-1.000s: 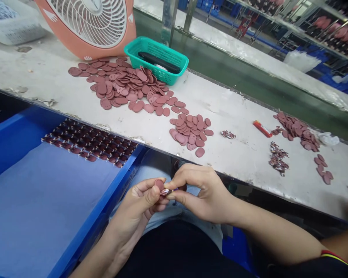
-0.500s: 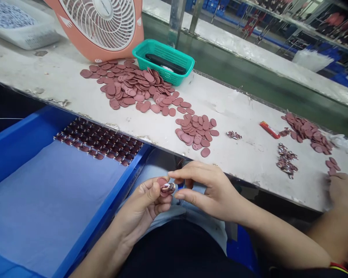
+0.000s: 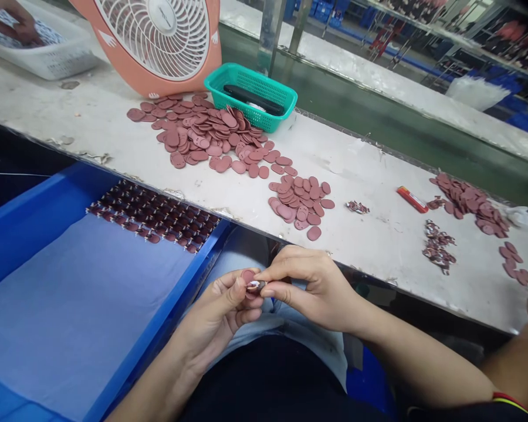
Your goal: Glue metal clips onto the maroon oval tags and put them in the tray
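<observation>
Both hands together over the lap, just off the near edge of the worktable [image 3: 233, 193]. Left hand [image 3: 213, 308] pinches a small reddish-brown oval [image 3: 247, 275] between thumb and fingers, the other fingers curled beneath. Right hand [image 3: 319, 287] meets it from the other side, thumb and index tips pinching a dark, shiny part [image 3: 257, 285] that lies at the oval. The part is small and half covered by fingertips; how it joins the oval cannot be made out.

Handling, by judgement: the oval should be very light, thin and flat, probably stiff with a little give; the matt face ought not to slip. Best held by its rim, thumb on the face, finger behind. The shiny part looks slicker and more delicate, apt to turn or bend under a hard squeeze; a light fingertip grip at its outer end seems right.

Similar ovals lie loose on the worktable: a large pile [image 3: 193, 132] beside a green basket [image 3: 270, 122], a smaller pile [image 3: 299, 202] nearer the hands. Shiny pieces [image 3: 440, 249] in a cluster, farther right. Left of the lap, a blue tray [image 3: 30, 225] holds close-set rows of dark pieces [image 3: 154, 215] at its far end.
</observation>
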Motion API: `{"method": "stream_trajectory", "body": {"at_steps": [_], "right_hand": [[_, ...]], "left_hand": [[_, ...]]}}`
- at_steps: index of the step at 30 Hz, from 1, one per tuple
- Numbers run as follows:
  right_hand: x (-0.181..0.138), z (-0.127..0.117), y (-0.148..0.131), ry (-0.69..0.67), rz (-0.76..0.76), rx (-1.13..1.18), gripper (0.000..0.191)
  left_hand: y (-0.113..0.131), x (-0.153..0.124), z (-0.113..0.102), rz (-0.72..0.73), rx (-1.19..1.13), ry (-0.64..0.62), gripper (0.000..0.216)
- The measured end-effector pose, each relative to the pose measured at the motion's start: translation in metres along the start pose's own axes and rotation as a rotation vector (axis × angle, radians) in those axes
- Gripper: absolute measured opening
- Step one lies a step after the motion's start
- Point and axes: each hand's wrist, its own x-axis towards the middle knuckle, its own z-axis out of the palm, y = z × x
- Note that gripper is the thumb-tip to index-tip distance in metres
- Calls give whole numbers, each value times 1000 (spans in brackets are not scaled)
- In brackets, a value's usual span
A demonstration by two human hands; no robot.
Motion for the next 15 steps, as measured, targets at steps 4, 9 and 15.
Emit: {"method": "stream_trajectory", "body": {"at_steps": [4, 9, 15], "right_hand": [[6, 3, 4, 87, -89, -53, 11], [13, 32, 16, 328, -211, -391, 10], [23, 79, 39, 325, -417, -559, 19]], "left_hand": [[7, 0, -3, 48, 71, -21, 58], [5, -3, -6, 451, 170, 344, 39], [3, -2, -12, 637, 264, 467, 27]]}}
